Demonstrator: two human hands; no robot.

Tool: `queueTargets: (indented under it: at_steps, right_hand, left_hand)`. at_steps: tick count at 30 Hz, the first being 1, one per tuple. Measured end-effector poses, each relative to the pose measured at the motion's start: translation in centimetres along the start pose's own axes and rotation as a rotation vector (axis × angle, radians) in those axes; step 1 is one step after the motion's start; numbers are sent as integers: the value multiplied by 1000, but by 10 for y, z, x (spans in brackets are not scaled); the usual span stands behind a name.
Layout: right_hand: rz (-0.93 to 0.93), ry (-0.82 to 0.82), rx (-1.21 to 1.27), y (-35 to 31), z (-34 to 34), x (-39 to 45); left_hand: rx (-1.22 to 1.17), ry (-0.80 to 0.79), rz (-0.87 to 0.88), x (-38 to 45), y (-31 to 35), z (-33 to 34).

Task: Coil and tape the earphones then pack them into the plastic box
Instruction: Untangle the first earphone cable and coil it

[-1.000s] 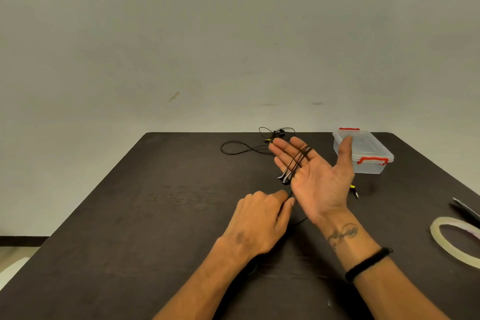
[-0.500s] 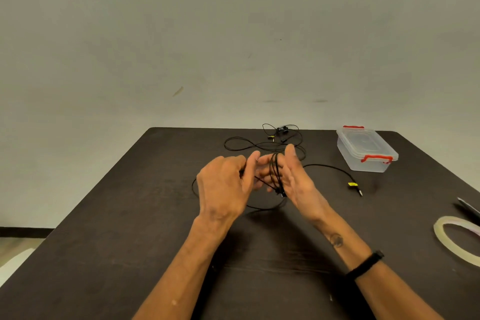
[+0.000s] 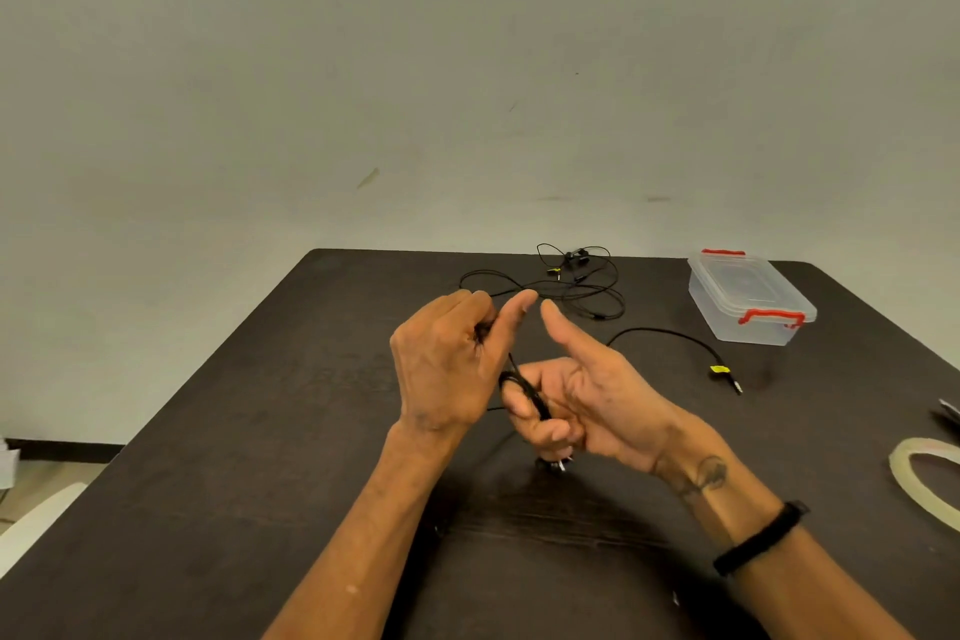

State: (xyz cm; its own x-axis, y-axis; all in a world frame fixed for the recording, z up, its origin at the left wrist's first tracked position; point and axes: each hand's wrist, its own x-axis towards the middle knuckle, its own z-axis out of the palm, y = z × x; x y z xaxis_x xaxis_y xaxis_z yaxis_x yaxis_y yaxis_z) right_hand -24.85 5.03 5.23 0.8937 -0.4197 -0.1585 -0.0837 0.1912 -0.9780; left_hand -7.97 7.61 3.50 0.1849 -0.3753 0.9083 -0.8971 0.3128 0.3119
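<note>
Coiling in progress: a second ago the right hand (image 3: 587,400) was flat and palm-up with the thin black earphone cable (image 3: 524,392) looped over straight fingers; now its fingers are curled round the wound loops, thumb sticking up, so the coil is tighter and held, not just draped. Left hand (image 3: 452,364), earlier low near the tabletop (image 3: 260,431), has come up beside the right and pinches the free strand between thumb and fingers, feeding another turn. The silver earbud tips hang just below the right hand. Judging by that, winding is nearly done but the plug end with yellow tag (image 3: 719,369) trails on the tabletop out past the right hand, so slack remains. Clear plastic box with red latches (image 3: 748,301) sits farther right and beyond, lid on, nothing visible inside. A second loose black earphone set (image 3: 571,286) lies beyond both hands. Translucent tape roll (image 3: 930,483) is far right, untouched.
</note>
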Motion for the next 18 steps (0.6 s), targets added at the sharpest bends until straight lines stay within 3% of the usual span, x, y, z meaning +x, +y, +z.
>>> queueTargets:
  at_steps: [4,8,13,18]
  right_hand:
    - [-76,-107,281,-5,-3,-3]
    - [-243,-85,528,-6,-7,-3]
    - [-456,125,709,-7,-15,-5]
    - [-608,408,771,-4,-21,-5]
  left_hand:
    - [-95,-104,-241,-4,5,5]
    - [-146,-359,-416,-13,10,13]
    - [-59,-584,-497,-24,25,18]
    - [-38,-647,-410,-32,39,22]
